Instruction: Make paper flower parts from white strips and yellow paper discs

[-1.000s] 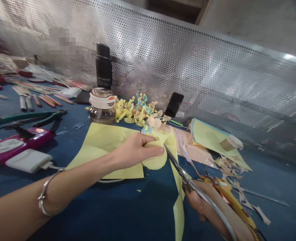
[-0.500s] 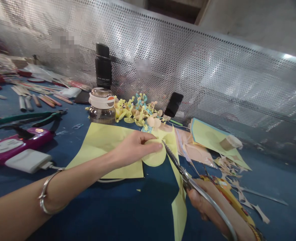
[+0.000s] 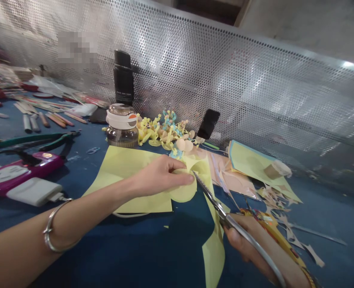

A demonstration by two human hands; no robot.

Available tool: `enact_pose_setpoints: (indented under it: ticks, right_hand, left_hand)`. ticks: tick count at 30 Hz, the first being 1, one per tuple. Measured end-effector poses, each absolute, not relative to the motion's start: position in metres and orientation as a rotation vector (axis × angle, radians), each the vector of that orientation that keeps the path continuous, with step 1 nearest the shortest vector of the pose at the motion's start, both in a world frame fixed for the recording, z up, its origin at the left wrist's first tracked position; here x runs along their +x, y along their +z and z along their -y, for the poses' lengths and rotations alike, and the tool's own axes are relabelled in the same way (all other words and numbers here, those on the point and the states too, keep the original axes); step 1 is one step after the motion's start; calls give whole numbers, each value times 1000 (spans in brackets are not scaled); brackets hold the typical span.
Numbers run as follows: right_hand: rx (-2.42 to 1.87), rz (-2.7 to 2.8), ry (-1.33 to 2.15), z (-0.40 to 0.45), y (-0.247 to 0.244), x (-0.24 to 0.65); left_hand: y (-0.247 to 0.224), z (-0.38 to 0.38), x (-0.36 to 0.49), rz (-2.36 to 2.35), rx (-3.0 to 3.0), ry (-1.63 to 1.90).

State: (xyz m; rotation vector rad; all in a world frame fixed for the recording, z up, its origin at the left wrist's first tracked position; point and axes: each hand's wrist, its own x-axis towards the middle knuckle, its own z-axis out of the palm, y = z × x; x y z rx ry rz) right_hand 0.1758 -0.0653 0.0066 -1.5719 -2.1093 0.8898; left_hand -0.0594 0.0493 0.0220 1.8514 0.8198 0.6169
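Yellow paper (image 3: 135, 185) is what's going on here, seen from the head cam: one big sheet lying on a blue table cover (image 3: 129, 250), with a rounded bit curving out near the middle and a long flap hanging toward the bottom of the shot. The left hand (image 3: 161, 177), bangle (image 3: 53, 232) on the wrist, is pinching the paper right by that round edge, fingers curled over the top. The right hand (image 3: 249, 248) is clenched through the loops of some long steel scissors (image 3: 213, 199), with the blade tips right up by the left fingertips and the paper between them. Compared with a second ago, the tips have crept a touch closer to those fingers and the hanging flap looks wider, so the cut seems to be following the curve.

Around it there's a glass jar with a white lid (image 3: 122, 126), a black bottle (image 3: 123, 78), a pile of little yellow and blue paper figures (image 3: 165, 132) and a propped-up phone (image 3: 208, 124). Off to the left are a magenta power strip (image 3: 17, 170) and green-handled pliers (image 3: 35, 140). Paper scraps (image 3: 285, 224) litter the right side, all in front of a perforated metal screen (image 3: 225, 72).
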Motion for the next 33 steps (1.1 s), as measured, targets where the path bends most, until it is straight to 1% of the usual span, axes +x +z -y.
enact_pose_setpoints:
  ticks: [22,33]
  right_hand:
    - [-1715,2127,951,66,10,176]
    - [-1728,2161,892,63,4,182]
  left_hand:
    - [29,-49,-64,-852,1964,546]
    - [33,-52,-66,-866,2027,474]
